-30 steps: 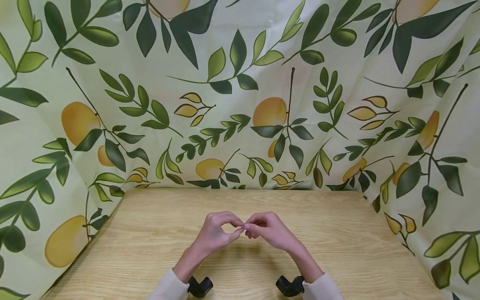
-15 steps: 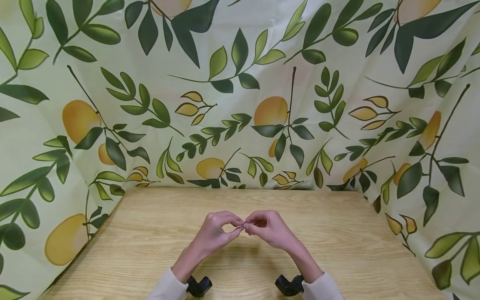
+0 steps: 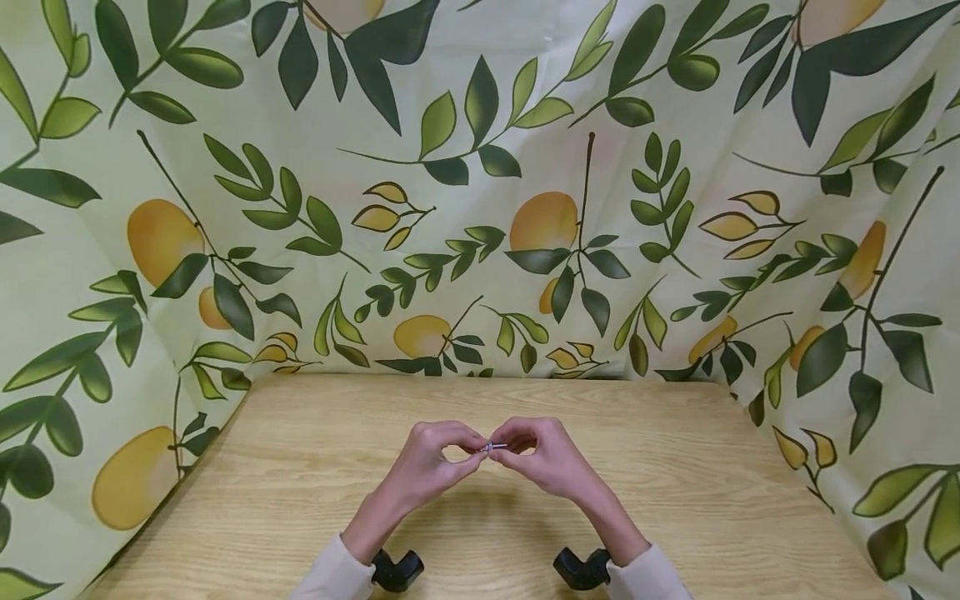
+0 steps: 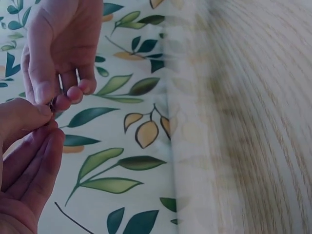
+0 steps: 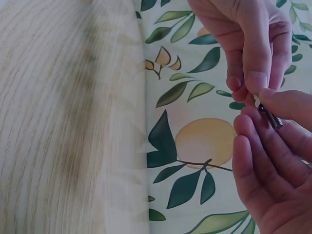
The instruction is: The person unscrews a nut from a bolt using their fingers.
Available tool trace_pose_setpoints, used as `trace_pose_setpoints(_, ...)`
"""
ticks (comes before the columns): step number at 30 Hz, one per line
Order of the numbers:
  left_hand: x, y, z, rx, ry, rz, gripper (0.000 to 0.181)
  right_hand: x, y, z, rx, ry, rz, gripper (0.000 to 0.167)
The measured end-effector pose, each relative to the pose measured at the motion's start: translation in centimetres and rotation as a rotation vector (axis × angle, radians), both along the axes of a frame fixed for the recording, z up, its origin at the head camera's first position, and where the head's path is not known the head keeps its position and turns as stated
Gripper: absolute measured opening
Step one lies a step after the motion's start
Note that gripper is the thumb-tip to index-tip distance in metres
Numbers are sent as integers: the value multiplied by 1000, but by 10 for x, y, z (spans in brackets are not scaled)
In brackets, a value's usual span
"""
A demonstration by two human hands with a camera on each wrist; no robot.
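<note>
Head view: a person's two bare hands meet in front of the body, above a pale wood-grain counter (image 3: 675,483). The left hand (image 3: 432,458) and the right hand (image 3: 551,460) come together at the fingertips, with a small metal bolt (image 3: 496,447) between them, lying roughly level and off the counter. The left thumb and forefinger form a loop and pinch one end; the right thumb and fingers close in around the other. Light sleeves (image 3: 333,571) and a black device (image 3: 397,571) at each wrist frame the lower edge. Behind hangs a cloth (image 3: 450,196) printed with leaves and orange fruit

Left wrist view: the left hand is at lower left, the right hand above it. Their fingertips touch and cover nearly all of the bolt, so its exact hold cannot be told here

Right wrist view: this is the clearest. Screw threads point down toward the right palm, and a light collar-like piece (image 5: 258,102), perhaps a nut, sits where the fingertips meet. The right thumb presses beside it; the other right fingers extend loosely beneath. The left fingers pinch from above

The hold looks precarious: if either pinch slackened, the bolt could drop and roll; if the hands turned out of line, it could tilt and slip from the fingertips
</note>
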State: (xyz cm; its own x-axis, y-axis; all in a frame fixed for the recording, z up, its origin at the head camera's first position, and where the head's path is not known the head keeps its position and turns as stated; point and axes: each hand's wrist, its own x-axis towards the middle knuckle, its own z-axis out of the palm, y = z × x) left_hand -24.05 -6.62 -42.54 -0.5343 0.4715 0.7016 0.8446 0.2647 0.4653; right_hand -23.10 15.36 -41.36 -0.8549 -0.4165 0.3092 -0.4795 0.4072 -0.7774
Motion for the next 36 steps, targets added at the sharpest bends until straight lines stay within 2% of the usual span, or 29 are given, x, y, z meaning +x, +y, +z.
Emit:
trace_pose_setpoints(4,1,2,3,12,-71,-7,13,0,1,1,-25,13,-6,11)
trace_pose_setpoints(7,0,2,4,25,-87,-4,13,-2,2,0,-43,-19,-13,12)
trace_pose_setpoints(12,0,1,3,36,-65,5,14,-3,2,-2,-49,-126,26,25)
trace_pose_setpoints(15,0,1,2,37,-61,1,14,-3,2,-2,-61,-160,56,29)
trace_pose_setpoints(19,1,1,2,36,-70,-4,14,-1,1,-1,-66,-156,32,20)
trace_pose_setpoints(23,1,1,3,33,-70,-7,15,0,0,-1,-64,-111,6,14)
trace_pose_setpoints(30,1,0,2,35,-69,0,14,-1,-1,-2,-78,-109,0,18)
trace_pose_setpoints(33,1,0,1,38,-61,3,14,-3,0,-3,-68,-139,29,18)
trace_pose_setpoints(36,1,0,1,40,-51,10,14,-4,0,-3,-54,-172,75,25)
